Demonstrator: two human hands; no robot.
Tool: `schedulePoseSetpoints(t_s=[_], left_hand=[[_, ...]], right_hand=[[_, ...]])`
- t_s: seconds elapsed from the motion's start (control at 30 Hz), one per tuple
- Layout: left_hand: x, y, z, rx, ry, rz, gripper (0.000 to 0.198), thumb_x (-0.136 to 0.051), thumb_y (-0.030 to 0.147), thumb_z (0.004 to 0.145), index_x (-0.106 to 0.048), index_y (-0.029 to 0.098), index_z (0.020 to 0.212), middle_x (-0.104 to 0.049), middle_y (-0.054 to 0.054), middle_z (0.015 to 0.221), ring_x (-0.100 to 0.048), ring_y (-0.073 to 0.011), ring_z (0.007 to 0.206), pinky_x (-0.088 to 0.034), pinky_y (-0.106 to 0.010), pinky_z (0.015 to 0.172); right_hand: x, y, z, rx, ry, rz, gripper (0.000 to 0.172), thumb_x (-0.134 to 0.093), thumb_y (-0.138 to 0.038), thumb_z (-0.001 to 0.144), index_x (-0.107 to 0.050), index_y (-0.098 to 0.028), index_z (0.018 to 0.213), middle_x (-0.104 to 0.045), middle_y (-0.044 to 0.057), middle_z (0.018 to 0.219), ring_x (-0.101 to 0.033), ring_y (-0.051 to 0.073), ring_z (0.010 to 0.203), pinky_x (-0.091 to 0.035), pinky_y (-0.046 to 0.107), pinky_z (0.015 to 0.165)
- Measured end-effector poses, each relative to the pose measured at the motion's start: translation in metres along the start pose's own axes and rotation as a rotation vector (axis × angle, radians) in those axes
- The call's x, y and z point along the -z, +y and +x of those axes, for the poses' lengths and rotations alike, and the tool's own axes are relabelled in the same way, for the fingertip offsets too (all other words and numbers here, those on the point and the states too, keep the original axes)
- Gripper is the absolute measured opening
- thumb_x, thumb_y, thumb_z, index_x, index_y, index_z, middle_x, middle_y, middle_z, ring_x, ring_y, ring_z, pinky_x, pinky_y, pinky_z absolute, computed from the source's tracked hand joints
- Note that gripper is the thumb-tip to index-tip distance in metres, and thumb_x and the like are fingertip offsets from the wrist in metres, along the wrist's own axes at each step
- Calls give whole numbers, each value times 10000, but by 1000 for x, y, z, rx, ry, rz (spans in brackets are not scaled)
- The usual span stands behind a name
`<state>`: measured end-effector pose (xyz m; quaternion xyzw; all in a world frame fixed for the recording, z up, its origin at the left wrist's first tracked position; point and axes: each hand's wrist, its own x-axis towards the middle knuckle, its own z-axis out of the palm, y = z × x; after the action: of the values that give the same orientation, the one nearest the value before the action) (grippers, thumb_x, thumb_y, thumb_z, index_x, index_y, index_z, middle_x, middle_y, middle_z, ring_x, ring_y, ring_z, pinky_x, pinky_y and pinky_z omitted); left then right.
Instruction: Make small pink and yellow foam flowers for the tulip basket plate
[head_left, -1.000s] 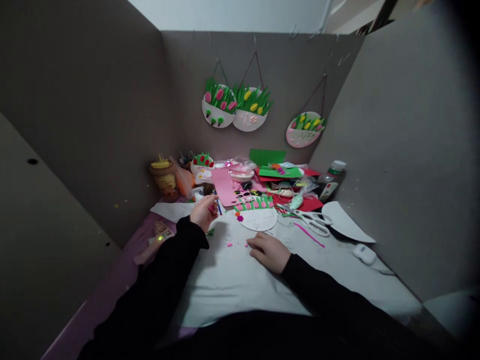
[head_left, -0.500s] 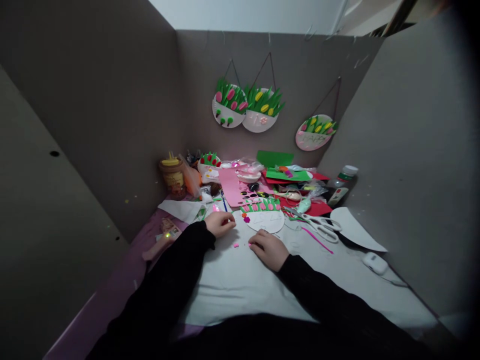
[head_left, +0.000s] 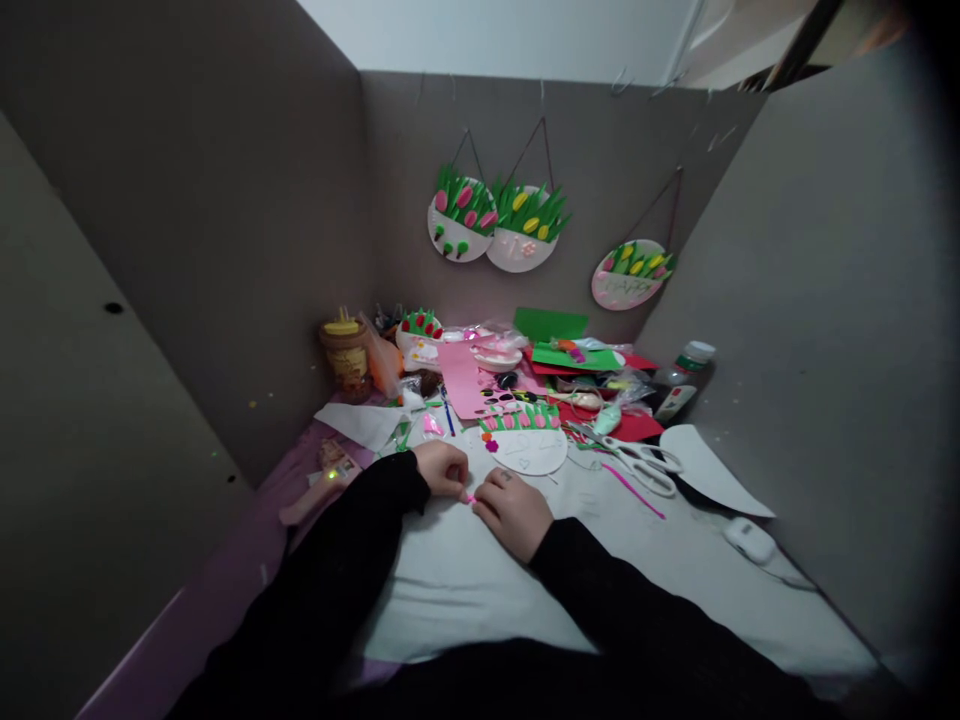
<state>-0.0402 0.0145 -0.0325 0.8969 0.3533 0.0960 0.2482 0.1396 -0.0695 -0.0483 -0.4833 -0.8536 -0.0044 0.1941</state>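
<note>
Both hands meet over the white cloth in front of a decorated half-round paper plate (head_left: 529, 455). Between their fingertips is a small pink clay piece (head_left: 471, 499), partly covered. My left hand (head_left: 442, 468) pinches it from the left, fingers curled down. From the right, my right hand (head_left: 517, 510) has thumb and forefinger closed on it. The plate lies flat, with green grass and pink tulips along its top, orange and magenta flowers at its left edge and faint pencil marks, one a heart.
White-handled scissors (head_left: 637, 462) and a magenta strip (head_left: 634, 490) lie to the right, near a white earbud case (head_left: 750, 540). Pink paper (head_left: 463, 378), green sheets (head_left: 577, 355) and a bottle (head_left: 684, 380) stand behind. Finished plates (head_left: 523, 255) hang on the back panel.
My right hand has moved left with its pink bit to the pink piece on the cloth. My left hand has come down to it, and the hands now meet.
</note>
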Motion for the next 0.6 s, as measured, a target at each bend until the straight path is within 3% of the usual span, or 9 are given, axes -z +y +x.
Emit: schedulePoseSetpoints(t_s=[0.4, 0.6], left_hand=[[-5, -7, 1, -37, -5, -47, 336, -716, 459, 561, -676, 163, 714, -510, 33, 543, -423, -74, 494, -282, -192, 470], [-4, -11, 1, -208, 17, -58, 206, -682, 361, 649, -732, 208, 778, -500, 16, 568, -444, -76, 524, -312, -194, 513]], right_hand=[[-1, -1, 3, -5, 11, -17, 131, -570, -318, 813, -602, -206, 752, -570, 28, 832, -528, 160, 804, -393, 248, 633], [-1, 1, 1, -39, 8, 25, 68, -605, -276, 782, -586, -210, 784, -555, 18, 843, -527, 156, 819, -398, 247, 664]])
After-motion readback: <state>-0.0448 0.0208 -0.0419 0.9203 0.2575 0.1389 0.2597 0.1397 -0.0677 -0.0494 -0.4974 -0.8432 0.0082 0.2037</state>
